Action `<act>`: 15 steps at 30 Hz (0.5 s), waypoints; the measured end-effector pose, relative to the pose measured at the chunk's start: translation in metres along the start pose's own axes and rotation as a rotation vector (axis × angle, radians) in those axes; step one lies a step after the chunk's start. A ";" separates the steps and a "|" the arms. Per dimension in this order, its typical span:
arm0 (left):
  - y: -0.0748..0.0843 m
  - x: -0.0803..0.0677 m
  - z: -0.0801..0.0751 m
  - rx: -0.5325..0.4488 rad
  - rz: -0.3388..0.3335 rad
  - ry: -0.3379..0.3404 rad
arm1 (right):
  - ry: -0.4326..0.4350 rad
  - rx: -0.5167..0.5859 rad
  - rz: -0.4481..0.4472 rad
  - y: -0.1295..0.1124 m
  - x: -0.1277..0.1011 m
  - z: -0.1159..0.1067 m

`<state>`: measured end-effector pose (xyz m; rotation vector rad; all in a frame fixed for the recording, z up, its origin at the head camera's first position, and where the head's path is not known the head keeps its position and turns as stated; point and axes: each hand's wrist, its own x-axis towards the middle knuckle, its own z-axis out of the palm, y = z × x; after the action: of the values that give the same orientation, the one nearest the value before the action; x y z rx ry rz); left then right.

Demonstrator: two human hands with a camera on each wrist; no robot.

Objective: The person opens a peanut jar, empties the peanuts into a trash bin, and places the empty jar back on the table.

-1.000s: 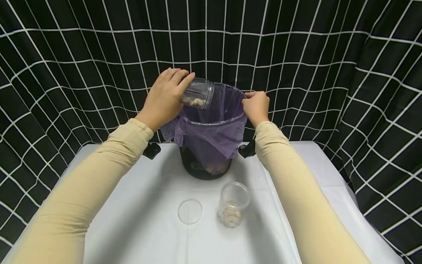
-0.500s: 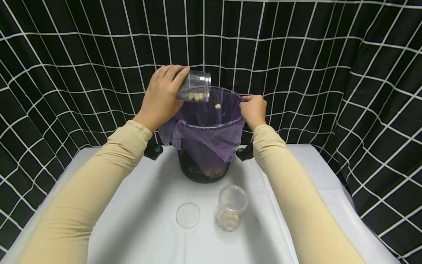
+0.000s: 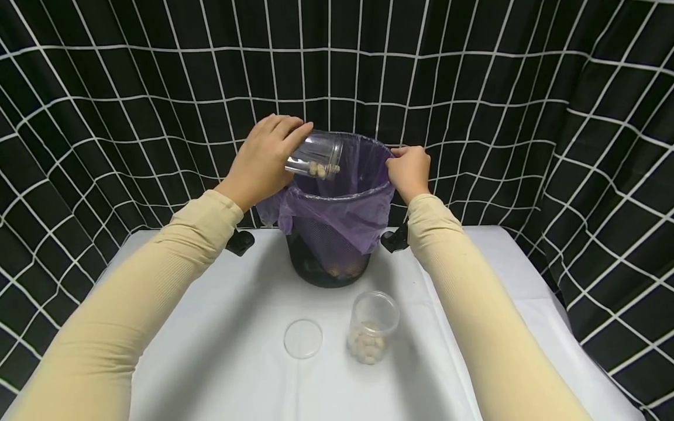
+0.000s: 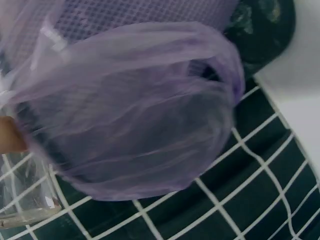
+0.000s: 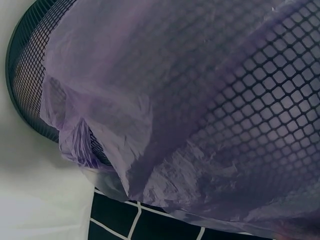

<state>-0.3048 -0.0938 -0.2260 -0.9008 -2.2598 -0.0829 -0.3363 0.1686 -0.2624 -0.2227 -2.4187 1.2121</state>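
My left hand (image 3: 263, 156) grips a clear plastic jar (image 3: 318, 147), tipped on its side with its mouth facing right over the bin. Several small pale, roundish pieces (image 3: 319, 170) lie in the jar near its mouth. Below it stands a black mesh bin (image 3: 326, 275) lined with a purple trash bag (image 3: 344, 219), which is folded over the rim. My right hand (image 3: 409, 172) pinches the bag and rim at the bin's right side. In the right wrist view the bag (image 5: 115, 120) drapes over the mesh (image 5: 280, 95).
In front of the bin, a second clear jar (image 3: 375, 313) with several pale pieces stands upright on the white table (image 3: 237, 362). A clear round lid (image 3: 303, 338) lies left of it. Behind and beside the table hangs a black curtain (image 3: 474, 76) with white grid lines.
The jar in my left hand tilts further mouth-down. A pale piece was falling into the bin half a second ago, and the pieces have shifted toward the mouth. My right hand keeps its hold.
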 end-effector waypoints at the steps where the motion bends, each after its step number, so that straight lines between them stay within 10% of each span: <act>1: 0.001 0.001 -0.002 -0.004 -0.009 0.019 | -0.001 -0.001 0.003 0.000 0.000 0.000; 15: 0.005 0.006 0.003 -0.005 -0.082 0.090 | 0.009 -0.006 -0.007 -0.002 0.000 -0.006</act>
<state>-0.3063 -0.0861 -0.2256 -0.7915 -2.2135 -0.1625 -0.3336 0.1713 -0.2579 -0.2209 -2.4138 1.1981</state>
